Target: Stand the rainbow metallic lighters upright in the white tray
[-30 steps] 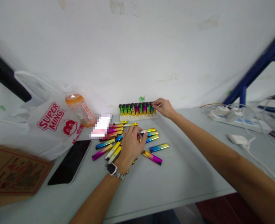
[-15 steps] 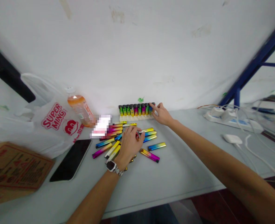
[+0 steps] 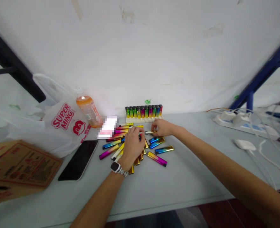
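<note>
Head view: a white-and-yellow lighter (image 3: 149, 132), lying just in front of the pale rack (image 3: 144, 120), is being touched at its right end by the right hand (image 3: 165, 127), pinch or not cannot be told. Loose lighters (image 3: 118, 152) are being partly covered by the left hand (image 3: 134, 144), curled, grip hidden; upright lighters (image 3: 144, 111) are being held in a row by the rack.

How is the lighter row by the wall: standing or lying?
Standing: the lighter row sits upright in the white rack, black tops up.
</note>
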Demonstrator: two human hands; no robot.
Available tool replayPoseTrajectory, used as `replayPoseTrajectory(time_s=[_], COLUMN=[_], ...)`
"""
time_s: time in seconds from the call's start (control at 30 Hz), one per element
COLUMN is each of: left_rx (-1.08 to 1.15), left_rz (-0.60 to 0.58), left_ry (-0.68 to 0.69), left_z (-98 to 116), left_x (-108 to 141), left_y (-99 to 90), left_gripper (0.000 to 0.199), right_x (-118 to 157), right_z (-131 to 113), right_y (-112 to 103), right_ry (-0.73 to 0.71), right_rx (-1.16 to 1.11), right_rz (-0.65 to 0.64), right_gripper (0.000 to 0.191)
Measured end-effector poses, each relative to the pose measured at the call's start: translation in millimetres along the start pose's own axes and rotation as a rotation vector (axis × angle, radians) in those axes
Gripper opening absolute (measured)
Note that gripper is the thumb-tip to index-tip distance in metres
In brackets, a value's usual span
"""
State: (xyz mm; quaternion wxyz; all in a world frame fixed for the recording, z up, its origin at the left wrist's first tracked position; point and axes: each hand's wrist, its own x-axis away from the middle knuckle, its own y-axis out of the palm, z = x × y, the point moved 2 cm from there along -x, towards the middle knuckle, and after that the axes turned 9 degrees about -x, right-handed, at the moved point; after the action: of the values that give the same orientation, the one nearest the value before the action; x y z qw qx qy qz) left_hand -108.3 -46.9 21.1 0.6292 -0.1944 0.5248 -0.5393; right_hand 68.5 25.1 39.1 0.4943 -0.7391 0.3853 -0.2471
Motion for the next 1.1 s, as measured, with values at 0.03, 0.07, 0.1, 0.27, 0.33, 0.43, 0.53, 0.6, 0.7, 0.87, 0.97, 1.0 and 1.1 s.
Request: replayPoseTrajectory(time_s=[0.03, 0.07, 0.1, 0.27, 0.33, 0.43, 0.53, 0.6, 0.7, 0.87, 0.97, 1.0, 1.1], left_rx=[0.004, 0.01, 0.019, 0.129, 0.223, 0.422, 0.566, 0.615, 0.667, 0.747, 0.771, 0.778, 0.859], left_rz=[0.01, 0.023, 0.039, 0.16, 0.208, 0.184, 0.1, 0.082, 0.081, 0.075, 0.073, 0.062, -0.033], left_ry=[-0.005, -0.012, -0.018, -0.038, -0.074, -0.116, -0.076, -0.051, -0.075, -0.164, -0.178, -0.181, -0.257], left_z=[0, 0, -1, -1, -1, 2, 10, 13, 15, 13, 16, 18, 21], left_x=[0, 0, -1, -3, -4, -5, -7, -8, -8, -9, -10, -10, -9], left_y=[-1.6, -3.4, -5.4, -13.3, -12.2, -4.8, 1.9, 2.5, 0.1, -1.7, -3.3, -4.0, -3.8], left_gripper=[0.011, 0.011, 0.011, 0.009, 0.015, 0.03, 0.026, 0.023, 0.024, 0.03, 0.034, 0.037, 0.055], right_x=[-3, -6, -8, -4, 3, 17, 27, 32, 37, 46, 49, 49, 49], right_z=[-1, -2, -3, -6, -11, -22, -32, -36, -35, -26, -23, -24, -27], right_y=[-2, -4, -6, -6, -5, 0, 13, 22, 28, 27, 29, 30, 33], right_ry=[0.0, -0.007, -0.023, -0.157, -0.184, -0.166, -0.147, -0.132, -0.084, 0.006, 0.029, 0.031, 0.028], right_rx=[0.019, 0.042, 0.068, 0.032, -0.127, -0.45, -0.689, -0.755, -0.763, -0.793, -0.799, -0.805, -0.813], right_rz=[-0.021, -0.029, -0.027, 0.09, 0.218, 0.343, 0.327, 0.352, 0.456, 0.602, 0.604, 0.597, 0.583], right_gripper=[0.021, 0.021, 0.02, 0.012, 0.012, 0.016, 0.018, 0.02, 0.018, 0.024, 0.027, 0.027, 0.029])
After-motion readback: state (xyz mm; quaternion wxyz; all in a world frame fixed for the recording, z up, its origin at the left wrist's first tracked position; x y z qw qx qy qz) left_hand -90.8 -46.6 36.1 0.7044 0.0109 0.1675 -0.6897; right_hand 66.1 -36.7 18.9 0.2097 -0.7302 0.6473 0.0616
